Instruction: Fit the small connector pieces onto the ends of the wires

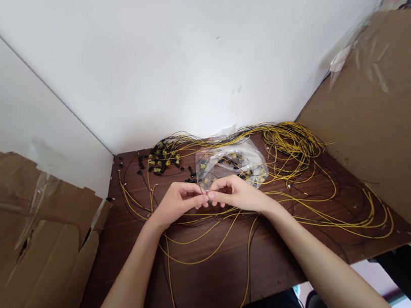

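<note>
My left hand point(181, 198) and my right hand point(236, 194) meet fingertip to fingertip above the middle of the table. Each pinches thumb against fingers. What lies between the tips is small and mostly hidden; a thin dark wire seems to run up from them. Beneath and around the hands lie loose yellow wires point(205, 261) paired with black ones, some looping toward the table's front edge. Just behind the fingers rests a clear plastic bag point(257, 167) with small yellow-and-black parts in it.
A heap of yellow-and-black parts point(163, 156) sits at the back left, with wires leading right to a coiled wire bundle point(296, 146). Cardboard sheets flank the brown table point(209, 291) on the left point(31, 250) and right point(388, 123). A white wall point(193, 64) closes the back.
</note>
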Demonstrator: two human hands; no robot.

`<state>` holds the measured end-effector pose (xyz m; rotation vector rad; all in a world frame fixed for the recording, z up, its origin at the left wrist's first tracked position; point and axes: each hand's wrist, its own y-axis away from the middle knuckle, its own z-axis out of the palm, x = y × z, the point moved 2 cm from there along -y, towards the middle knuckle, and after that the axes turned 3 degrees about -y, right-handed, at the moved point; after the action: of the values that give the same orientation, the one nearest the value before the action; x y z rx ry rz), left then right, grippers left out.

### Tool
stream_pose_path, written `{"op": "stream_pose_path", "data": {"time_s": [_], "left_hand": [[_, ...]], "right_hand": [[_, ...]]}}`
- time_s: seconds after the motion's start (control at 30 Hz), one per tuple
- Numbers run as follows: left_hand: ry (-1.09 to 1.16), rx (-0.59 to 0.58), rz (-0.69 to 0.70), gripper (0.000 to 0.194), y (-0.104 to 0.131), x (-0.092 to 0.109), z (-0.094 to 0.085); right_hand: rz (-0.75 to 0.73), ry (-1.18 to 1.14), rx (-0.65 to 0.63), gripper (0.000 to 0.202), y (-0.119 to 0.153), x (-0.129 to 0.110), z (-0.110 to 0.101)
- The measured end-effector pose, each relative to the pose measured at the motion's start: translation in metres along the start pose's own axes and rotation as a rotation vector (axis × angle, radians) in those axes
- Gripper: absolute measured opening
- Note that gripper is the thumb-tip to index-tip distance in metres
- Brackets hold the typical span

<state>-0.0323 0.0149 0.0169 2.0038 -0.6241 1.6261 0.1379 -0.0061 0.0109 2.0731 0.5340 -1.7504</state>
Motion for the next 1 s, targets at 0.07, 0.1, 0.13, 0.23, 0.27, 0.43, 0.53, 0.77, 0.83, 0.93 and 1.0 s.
{"op": "stream_pose_path", "data": {"time_s": [0.07,0.1,0.13,0.23,0.27,0.43,0.53,0.77,0.83,0.93,1.0], "left_hand": [[0.024,0.043,0.012,0.017,0.001,0.0,-0.002],[0.031,0.072,0.02,0.018,0.001,0.0,-0.003],[0.033,0.098,0.027,0.019,0.001,0.0,-0.005],[0.021,0.15,0.031,0.021,0.001,-0.001,-0.007],[0.017,0.168,0.03,0.021,0.001,-0.001,-0.008],[0.11,0.319,0.071,0.019,-0.001,-0.003,-0.012],[0.259,0.46,0.096,0.021,-0.001,-0.006,-0.018],[0.083,0.186,0.023,0.019,0.001,-0.002,-0.011],[0.038,0.073,-0.016,0.018,0.001,0.0,-0.005],[0.042,0.101,-0.008,0.02,0.002,0.002,-0.004],[0.082,0.237,0.025,0.02,0.003,0.002,-0.009]], "right_hand": [[-0.002,0.071,-0.049,0.03,0.002,0.0,0.0],[-0.005,0.125,-0.065,0.028,0.002,0.001,0.001],[-0.013,0.185,-0.07,0.025,0.002,0.001,0.001],[-0.048,0.299,-0.049,0.02,0.002,0.002,0.002],[-0.052,0.305,-0.041,0.02,0.001,0.003,0.002],[-0.04,0.335,-0.054,0.018,0.001,0.004,0.001],[-0.049,0.397,-0.063,0.018,0.001,0.005,0.0],[-0.073,0.449,-0.067,0.019,0.002,0.005,0.001],[-0.082,0.452,-0.066,0.02,0.002,0.004,0.001],[-0.084,0.464,-0.067,0.02,0.002,0.003,0.002],[-0.085,0.477,-0.067,0.021,0.002,0.003,0.002]]}}
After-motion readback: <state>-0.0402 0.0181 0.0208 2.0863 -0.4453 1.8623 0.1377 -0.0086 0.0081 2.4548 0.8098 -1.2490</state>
